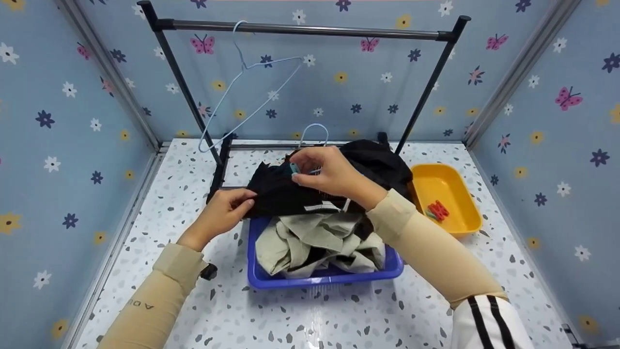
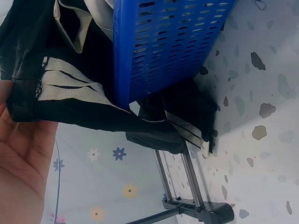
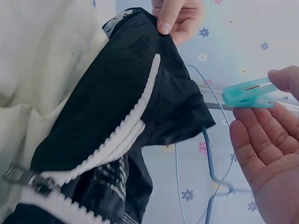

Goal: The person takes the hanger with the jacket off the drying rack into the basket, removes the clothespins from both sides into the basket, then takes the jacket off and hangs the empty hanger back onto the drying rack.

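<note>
A black jacket [image 1: 283,196] with a white-toothed zipper [image 3: 135,109] lies over the back of a blue basket [image 1: 324,280]. My left hand [image 1: 220,213] pinches the jacket's edge between thumb and fingers, near a white-striped band [image 2: 70,84] in the left wrist view. Between the thumb and fingers of my right hand [image 1: 332,172] is a teal clothespin [image 3: 247,95], held just off the cloth in the right wrist view. Behind the jacket rises the hook of a light blue hanger [image 1: 314,125]; its lower part is hidden in the head view.
Beige cloth [image 1: 315,237] fills the basket. A dark metal rack [image 1: 310,30] stands behind, with a bare blue hanger [image 1: 273,61] on its bar. To the right, a yellow tray [image 1: 450,189] holds red clothespins [image 1: 439,210]. Patterned walls enclose the table [image 1: 232,310].
</note>
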Demonstrator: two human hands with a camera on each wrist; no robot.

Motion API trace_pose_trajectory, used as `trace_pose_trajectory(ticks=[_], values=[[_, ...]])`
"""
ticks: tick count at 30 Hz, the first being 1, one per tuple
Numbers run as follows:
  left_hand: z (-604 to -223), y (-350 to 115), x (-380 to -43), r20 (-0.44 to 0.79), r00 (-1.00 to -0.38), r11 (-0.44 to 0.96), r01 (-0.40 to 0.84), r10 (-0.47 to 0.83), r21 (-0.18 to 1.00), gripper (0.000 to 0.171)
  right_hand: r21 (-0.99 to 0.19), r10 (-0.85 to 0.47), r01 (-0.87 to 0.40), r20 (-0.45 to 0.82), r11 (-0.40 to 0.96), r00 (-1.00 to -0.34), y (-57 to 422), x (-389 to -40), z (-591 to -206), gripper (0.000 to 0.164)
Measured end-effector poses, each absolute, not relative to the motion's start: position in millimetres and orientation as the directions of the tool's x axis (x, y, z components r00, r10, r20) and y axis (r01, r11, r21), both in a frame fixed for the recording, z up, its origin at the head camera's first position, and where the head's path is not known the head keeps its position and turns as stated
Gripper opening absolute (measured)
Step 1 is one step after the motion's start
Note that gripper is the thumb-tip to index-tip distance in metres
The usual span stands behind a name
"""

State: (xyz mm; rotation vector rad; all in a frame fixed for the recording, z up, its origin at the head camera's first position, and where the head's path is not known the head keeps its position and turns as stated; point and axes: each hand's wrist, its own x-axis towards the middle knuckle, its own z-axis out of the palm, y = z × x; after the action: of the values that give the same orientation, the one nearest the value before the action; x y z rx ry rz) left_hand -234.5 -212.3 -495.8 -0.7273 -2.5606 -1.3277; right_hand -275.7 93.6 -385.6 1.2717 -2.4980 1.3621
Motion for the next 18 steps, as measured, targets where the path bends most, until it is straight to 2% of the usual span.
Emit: trace_pose_trajectory(ticks=[8,18], values=[[-496.9,-213.7,-234.3,0.345,-0.875,0.495,0.478,0.339,0.726,0.018,-0.686,-0.591,-0.674,0.433,0.273,-0.68,117.9,-276.8,-386.7,0.028],[-496.9,-212.5,-234.4,0.346,-0.876,0.488,0.477,0.337,0.731,0.017,-0.721,-0.5,-0.636,0.458,0.273,-0.735,147.8,-278.0,-391.4,0.031]])
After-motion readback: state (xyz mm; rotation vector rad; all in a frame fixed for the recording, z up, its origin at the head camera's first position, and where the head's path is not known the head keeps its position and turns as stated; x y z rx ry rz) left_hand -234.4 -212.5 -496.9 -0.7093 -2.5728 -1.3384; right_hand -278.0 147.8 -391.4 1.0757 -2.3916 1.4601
